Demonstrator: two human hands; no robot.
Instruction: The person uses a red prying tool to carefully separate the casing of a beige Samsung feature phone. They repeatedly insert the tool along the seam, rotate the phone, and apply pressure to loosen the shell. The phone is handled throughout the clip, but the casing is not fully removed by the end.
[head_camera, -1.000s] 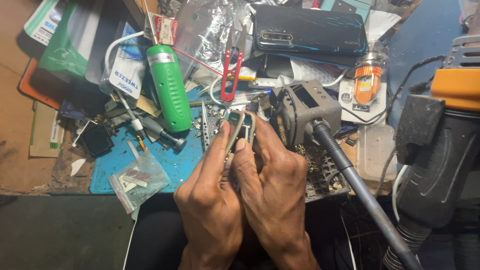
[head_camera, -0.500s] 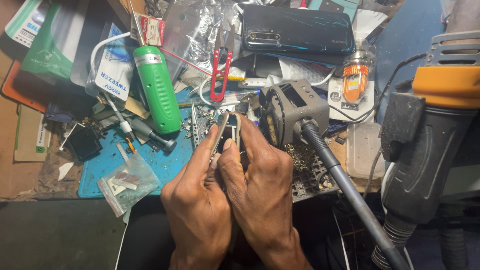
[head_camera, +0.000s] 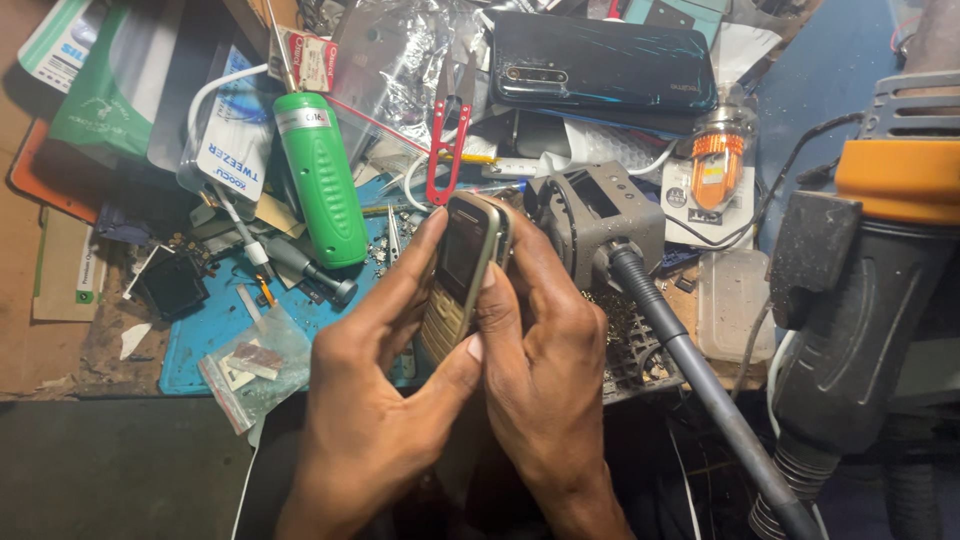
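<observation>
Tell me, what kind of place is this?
Probably a phone repair bench. Both hands, left hand and right hand, hold a small keypad phone. Around it lie a green screwdriver, red snips and a dark smartphone.

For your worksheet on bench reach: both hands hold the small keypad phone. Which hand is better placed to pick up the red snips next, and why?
Probably the left hand. The red snips lie up and slightly left of the keypad phone, in line with the left fingers. The right hand wraps the phone's right edge, so its grip could steady it meanwhile.
</observation>
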